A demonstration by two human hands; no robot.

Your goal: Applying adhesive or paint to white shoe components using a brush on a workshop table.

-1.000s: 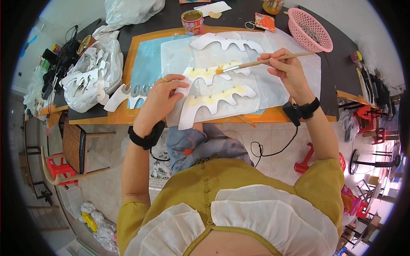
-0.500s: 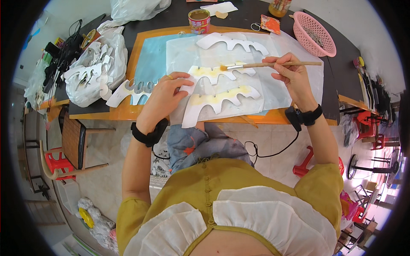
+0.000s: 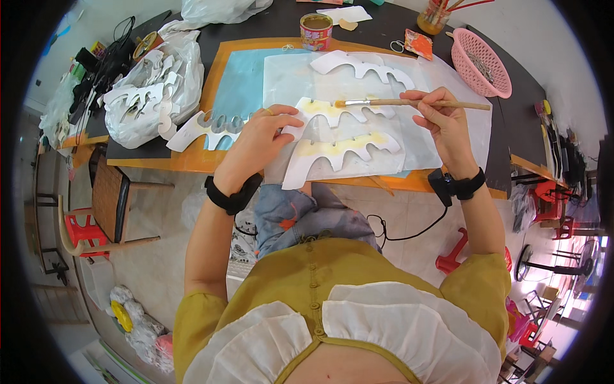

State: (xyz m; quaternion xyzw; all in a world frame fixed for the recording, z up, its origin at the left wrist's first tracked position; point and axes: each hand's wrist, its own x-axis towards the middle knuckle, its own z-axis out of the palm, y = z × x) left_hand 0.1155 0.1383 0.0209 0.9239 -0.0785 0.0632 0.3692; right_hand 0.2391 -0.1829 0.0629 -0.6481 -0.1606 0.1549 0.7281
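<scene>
My right hand [image 3: 444, 125] pinches the wooden handle of a paintbrush [image 3: 396, 102], which lies nearly level. Its bristles touch the upper edge of the middle white scalloped cutout [image 3: 329, 115], smeared with pale yellow. At the left end of that cutout rests my left hand [image 3: 265, 137], its thumb and fingers apart, pressing the piece down. Nearer to me lies another white scalloped cutout [image 3: 320, 150], also yellow-smeared. A third scalloped cutout [image 3: 361, 64], farther off, looks plain white. All three lie on translucent white sheets [image 3: 288, 80].
An open tin [image 3: 316, 33] stands beyond the sheets. To the right are a pink basket [image 3: 495, 86] of small metal pieces, an orange packet [image 3: 419, 45] and a jar with brushes [image 3: 433, 19]. A plastic bag [image 3: 131, 131] of cutouts sits left, beside a cutout with grey ovals [image 3: 192, 134].
The view has shifted slightly, so the table things sit farther right. The brush tip has come down onto the middle cutout's edge. My left hand stays at that cutout's left end.
</scene>
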